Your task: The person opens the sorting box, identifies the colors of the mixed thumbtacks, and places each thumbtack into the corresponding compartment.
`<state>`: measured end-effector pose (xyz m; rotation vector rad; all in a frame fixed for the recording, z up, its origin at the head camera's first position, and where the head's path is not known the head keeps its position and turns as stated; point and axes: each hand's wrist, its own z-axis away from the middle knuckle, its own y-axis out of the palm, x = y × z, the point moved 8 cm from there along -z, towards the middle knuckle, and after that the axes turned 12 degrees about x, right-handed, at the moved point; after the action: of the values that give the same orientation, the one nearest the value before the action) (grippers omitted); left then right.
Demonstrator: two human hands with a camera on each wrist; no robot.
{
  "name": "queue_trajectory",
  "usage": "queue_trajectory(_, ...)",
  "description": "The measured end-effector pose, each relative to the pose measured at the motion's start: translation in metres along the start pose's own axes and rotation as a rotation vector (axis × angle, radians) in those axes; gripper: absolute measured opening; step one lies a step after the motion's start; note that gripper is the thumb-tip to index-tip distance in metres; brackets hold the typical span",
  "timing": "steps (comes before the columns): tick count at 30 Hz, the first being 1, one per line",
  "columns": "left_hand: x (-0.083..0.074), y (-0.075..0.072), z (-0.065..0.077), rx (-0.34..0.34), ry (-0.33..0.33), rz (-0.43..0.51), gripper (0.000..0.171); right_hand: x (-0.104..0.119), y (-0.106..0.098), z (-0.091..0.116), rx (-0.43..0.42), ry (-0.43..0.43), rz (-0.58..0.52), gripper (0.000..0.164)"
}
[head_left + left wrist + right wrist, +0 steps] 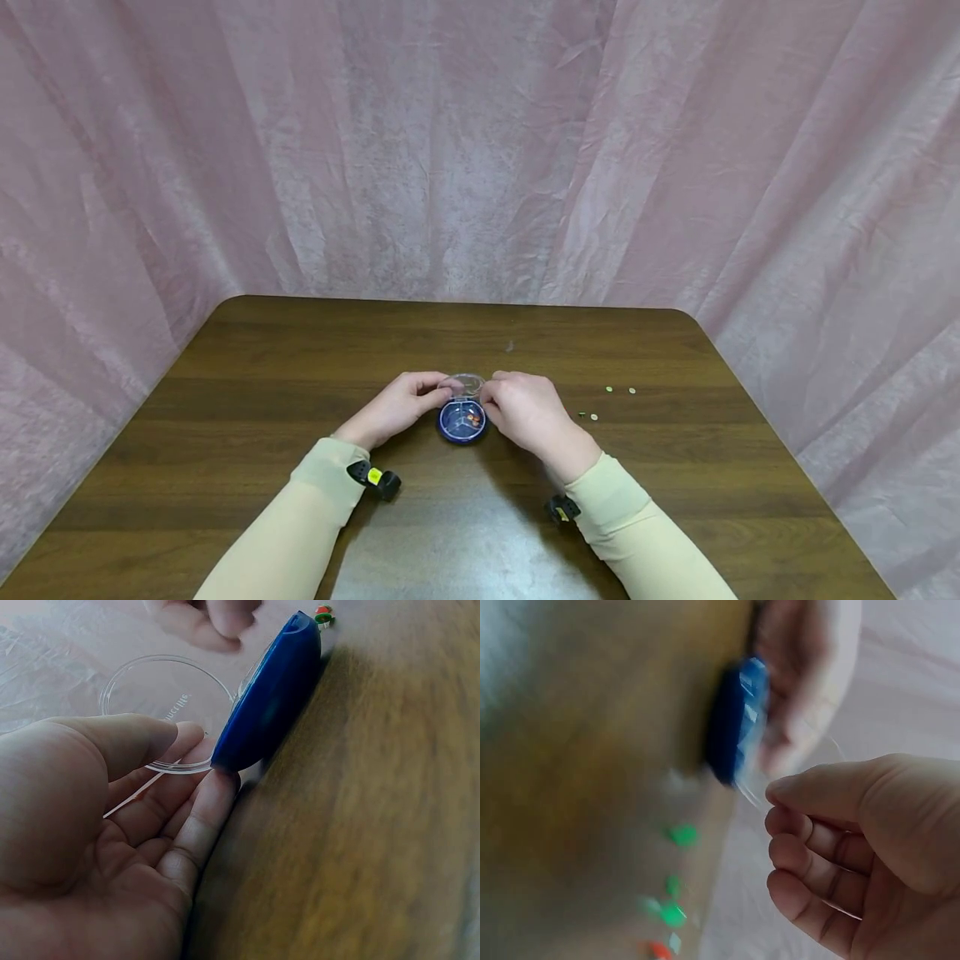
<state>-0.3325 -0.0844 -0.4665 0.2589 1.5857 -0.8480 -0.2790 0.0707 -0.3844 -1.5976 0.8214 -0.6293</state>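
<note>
A round blue pill case (461,439) stands on the table with its clear lid (169,675) raised. Small orange-brown pieces (473,420) lie in its right compartment. My left hand (401,404) pinches the lid, thumb on one face and fingers behind; a lower finger touches the blue base (274,697). At the case's right side is my right hand (525,408), fingers curled and thumb tip close to the index fingertip. Its fingertips (780,817) are right at the lid's edge in the right wrist view; I cannot tell whether they pinch anything.
Several small flat green and whitish pieces (594,417) lie on the wooden table (675,500) to the right of the case. In the right wrist view an orange piece (658,949) is near the green ones. A pink curtain (480,167) hangs behind the table.
</note>
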Motion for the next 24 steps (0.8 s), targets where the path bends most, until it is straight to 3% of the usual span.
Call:
queue_trajectory(4,-0.001,0.0,0.0,0.005,-0.001,-0.002,0.027,-0.027,-0.017,0.009,0.006,0.087,-0.027,0.01)
queue_trajectory(10,-0.002,-0.002,-0.001,0.009,-0.004,-0.011,0.028,-0.063,-0.018,0.026,0.14,0.204,-0.042,0.014)
queue_trajectory(15,0.001,-0.004,-0.001,0.009,-0.001,-0.014,0.029,-0.071,-0.01,0.031,0.231,0.207,-0.06,0.016)
queue_trajectory(24,0.007,-0.001,-0.003,0.005,-0.042,-0.007,0.028,-0.073,0.01,0.032,0.311,0.222,-0.076,0.018)
